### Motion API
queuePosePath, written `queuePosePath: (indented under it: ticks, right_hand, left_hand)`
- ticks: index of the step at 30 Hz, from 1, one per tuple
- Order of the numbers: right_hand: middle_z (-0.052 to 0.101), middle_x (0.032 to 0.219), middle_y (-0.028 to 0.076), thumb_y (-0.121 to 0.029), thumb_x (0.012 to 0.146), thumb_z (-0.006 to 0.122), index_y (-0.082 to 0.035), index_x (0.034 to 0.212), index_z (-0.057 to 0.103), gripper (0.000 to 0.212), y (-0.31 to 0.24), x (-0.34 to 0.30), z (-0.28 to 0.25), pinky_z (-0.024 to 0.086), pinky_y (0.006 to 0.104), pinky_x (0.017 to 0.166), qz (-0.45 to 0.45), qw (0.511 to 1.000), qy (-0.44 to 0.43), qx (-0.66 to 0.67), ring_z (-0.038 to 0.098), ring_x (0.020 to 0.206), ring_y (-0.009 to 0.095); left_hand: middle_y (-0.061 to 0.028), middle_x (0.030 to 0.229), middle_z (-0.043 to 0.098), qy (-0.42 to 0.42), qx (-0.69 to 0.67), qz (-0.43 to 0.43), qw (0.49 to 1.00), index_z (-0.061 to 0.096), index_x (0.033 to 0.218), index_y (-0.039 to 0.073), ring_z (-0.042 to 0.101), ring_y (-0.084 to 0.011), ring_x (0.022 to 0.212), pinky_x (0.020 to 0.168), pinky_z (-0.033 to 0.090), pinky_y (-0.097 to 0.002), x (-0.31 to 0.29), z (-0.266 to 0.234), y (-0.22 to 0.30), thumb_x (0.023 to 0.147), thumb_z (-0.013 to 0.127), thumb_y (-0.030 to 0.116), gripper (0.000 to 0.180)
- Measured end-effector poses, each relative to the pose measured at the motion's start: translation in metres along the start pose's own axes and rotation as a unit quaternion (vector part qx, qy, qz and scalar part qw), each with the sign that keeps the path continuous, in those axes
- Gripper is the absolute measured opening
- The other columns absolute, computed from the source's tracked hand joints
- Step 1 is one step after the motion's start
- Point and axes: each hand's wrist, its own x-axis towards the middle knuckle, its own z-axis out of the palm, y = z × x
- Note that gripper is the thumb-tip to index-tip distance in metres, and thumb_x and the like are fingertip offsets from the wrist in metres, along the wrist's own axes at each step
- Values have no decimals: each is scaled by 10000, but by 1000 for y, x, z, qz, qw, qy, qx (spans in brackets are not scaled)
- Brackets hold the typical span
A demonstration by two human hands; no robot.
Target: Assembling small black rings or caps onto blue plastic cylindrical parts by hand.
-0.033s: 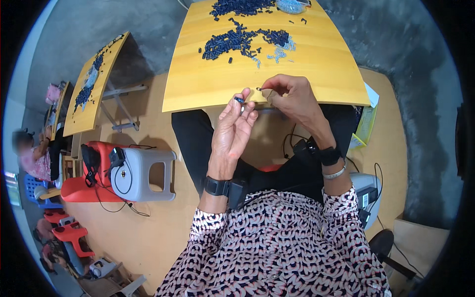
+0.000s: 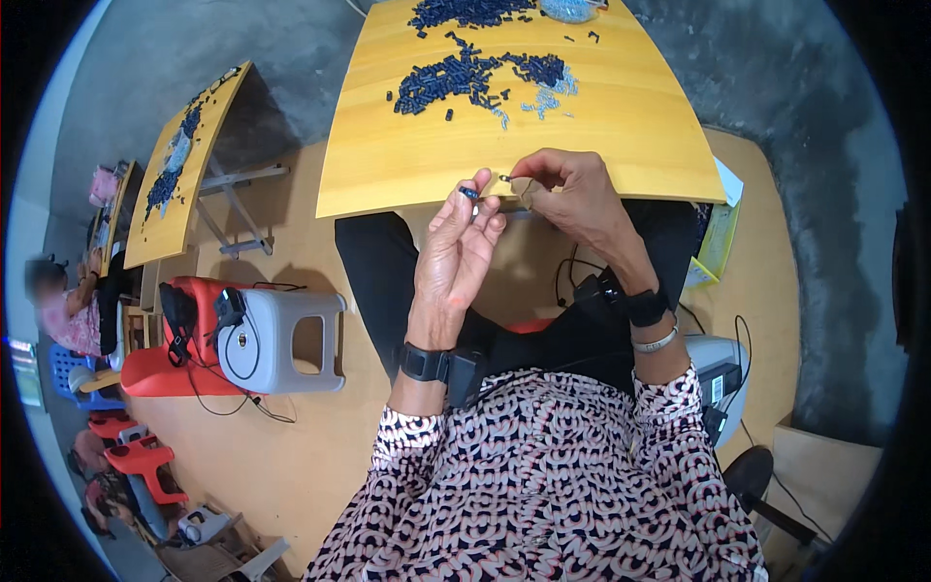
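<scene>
My left hand (image 2: 461, 247) is turned palm up at the table's near edge, with thumb and fingertip closed on a small dark blue plastic piece (image 2: 469, 194). Just right of it, my right hand (image 2: 572, 194) pinches a tiny metal part (image 2: 505, 178), whose exact kind is too small to make out. A short gap separates the two pieces. Beyond my hands, a loose heap of similar dark pieces (image 2: 446, 82) lies on the yellow table (image 2: 388, 165). Beside that heap is a scatter of small silvery parts (image 2: 550, 97).
A second dark heap (image 2: 470, 12) and a clear container (image 2: 570, 10) are at the table's far end. A grey stool (image 2: 281, 339) and a red chair (image 2: 184, 369) stand to my left. At another table (image 2: 160, 228) sits a person (image 2: 73, 301). A yellow-green crate (image 2: 716, 247) is right.
My right hand has shifted very slightly left with the tiny metal part, closer to the dark piece. My left hand stays almost where it was.
</scene>
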Motion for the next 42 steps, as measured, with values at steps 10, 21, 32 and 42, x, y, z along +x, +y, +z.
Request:
queuePosePath:
  ticks: [10, 21, 32, 42]
  right_hand:
    - [473, 583, -2, -80, 696, 608, 65, 858, 627, 219, 32, -19, -2, 341, 214, 498, -8, 998, -16, 56, 422, 562, 52]
    - [635, 734, 54, -4, 741, 595, 27, 904, 646, 174, 16, -41, 3, 420, 213, 554, -23, 998, 41, 37, 529, 632, 65]
    - [651, 761, 52, 18, 738, 602, 15, 884, 644, 152, 25, -41, 5, 448, 199, 600, -35, 997, 48, 42, 567, 679, 58]
    - [618, 743, 35, 11, 713, 640, -18, 888, 620, 179, 38, -47, 17, 447, 198, 577, -76, 992, 94, 40, 552, 661, 60]
  left_hand:
    - [-127, 1079, 575, -70, -1, -46, 996, 562, 1026, 10, 566, -175, 893, 774, 485, -270, -1, 1, -10, 879, 556, 96, 171]
    - [-142, 1031, 585, -69, -5, -53, 996, 558, 1020, -27, 589, -191, 892, 806, 508, -264, -3, -3, -12, 889, 532, 70, 165]
    - [-150, 1046, 587, -60, 14, -74, 995, 553, 1034, -33, 604, -174, 876, 810, 512, -261, -3, -7, -11, 887, 525, 47, 170]
    - [-105, 1023, 594, -18, 26, -84, 996, 564, 1029, -11, 581, -135, 852, 781, 486, -252, -3, -6, -13, 893, 527, 70, 162]
